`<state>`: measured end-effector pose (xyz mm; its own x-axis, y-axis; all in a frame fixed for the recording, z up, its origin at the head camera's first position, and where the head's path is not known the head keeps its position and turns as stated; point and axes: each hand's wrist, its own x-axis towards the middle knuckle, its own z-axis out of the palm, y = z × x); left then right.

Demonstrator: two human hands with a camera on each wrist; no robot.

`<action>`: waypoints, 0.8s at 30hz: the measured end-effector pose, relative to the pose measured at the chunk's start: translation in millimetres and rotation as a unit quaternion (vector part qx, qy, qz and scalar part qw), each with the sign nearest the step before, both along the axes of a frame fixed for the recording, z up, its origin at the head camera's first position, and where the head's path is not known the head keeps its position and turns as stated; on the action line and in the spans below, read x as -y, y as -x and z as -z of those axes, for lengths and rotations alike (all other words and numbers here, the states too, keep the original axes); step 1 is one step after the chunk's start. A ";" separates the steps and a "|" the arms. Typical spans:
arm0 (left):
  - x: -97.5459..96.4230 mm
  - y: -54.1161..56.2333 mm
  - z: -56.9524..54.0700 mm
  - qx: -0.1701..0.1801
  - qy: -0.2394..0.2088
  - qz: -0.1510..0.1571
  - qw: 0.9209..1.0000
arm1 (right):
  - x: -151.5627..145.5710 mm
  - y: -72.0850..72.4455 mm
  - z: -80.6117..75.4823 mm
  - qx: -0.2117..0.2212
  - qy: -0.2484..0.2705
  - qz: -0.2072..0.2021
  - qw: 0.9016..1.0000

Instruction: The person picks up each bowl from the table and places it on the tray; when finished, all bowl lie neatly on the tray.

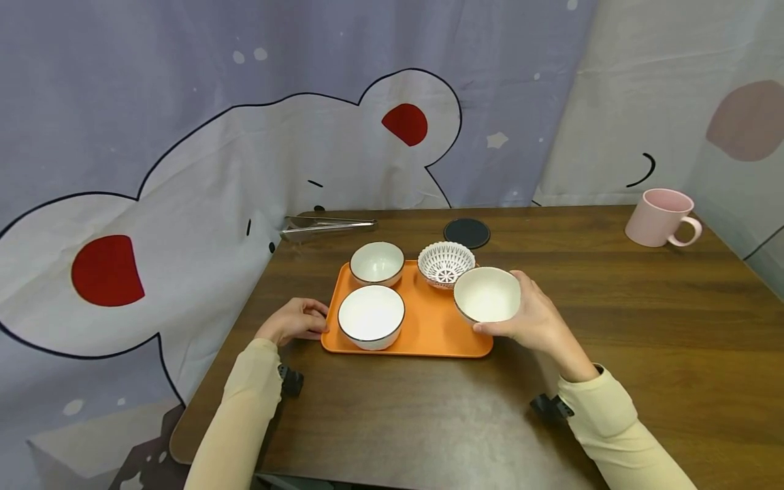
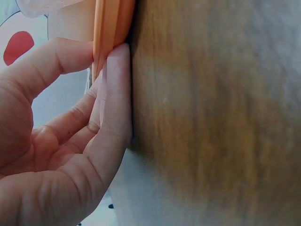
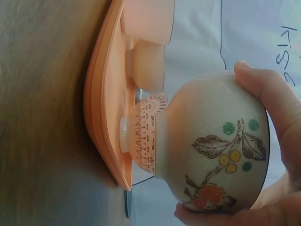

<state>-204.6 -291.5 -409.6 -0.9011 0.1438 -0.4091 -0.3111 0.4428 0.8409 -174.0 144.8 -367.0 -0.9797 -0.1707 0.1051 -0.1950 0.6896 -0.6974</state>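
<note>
At the tray's left end, my left hand point(image 1: 297, 320) pinches the rim of the orange tray point(image 1: 444, 340). The left wrist view shows the thumb point(image 2: 70, 55) on one side of the rim and fingers point(image 2: 115, 89) on the other, low against the table. My right hand point(image 1: 531, 318) grips a cream bowl point(image 1: 487, 295) by its sides, over the tray's right end. Painted leaves and fruit decorate that bowl's outside in the right wrist view. On the tray stand a white bowl point(image 1: 371, 314), a pale bowl point(image 1: 377, 263) behind it and a patterned scalloped bowl point(image 1: 446, 264).
Behind the tray lie metal tongs point(image 1: 331, 226) and a round black coaster point(image 1: 467, 233). A pink mug point(image 1: 661, 218) stands at the table's far right. The wooden table point(image 1: 416, 422) meets a printed curtain point(image 1: 367, 156) at the back.
</note>
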 end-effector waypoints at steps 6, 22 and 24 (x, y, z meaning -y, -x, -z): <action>-0.6 -0.5 -0.4 -0.001 -0.002 0.001 1.000 | 7.5 -1.0 5.1 0.001 0.006 -0.009 1.000; -0.2 -0.4 0.1 0.000 0.002 -0.004 1.000 | 26.0 -5.6 19.3 0.014 0.011 -0.030 0.999; -0.1 -0.4 -0.2 0.000 0.004 -0.005 1.000 | 28.1 -5.8 21.6 0.016 0.012 -0.033 0.999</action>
<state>-204.3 -291.4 -409.4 -0.9027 0.1321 -0.4095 -0.3149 0.4457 0.8380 -168.2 116.7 -388.5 -0.9694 -0.2322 0.0795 -0.2168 0.6585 -0.7207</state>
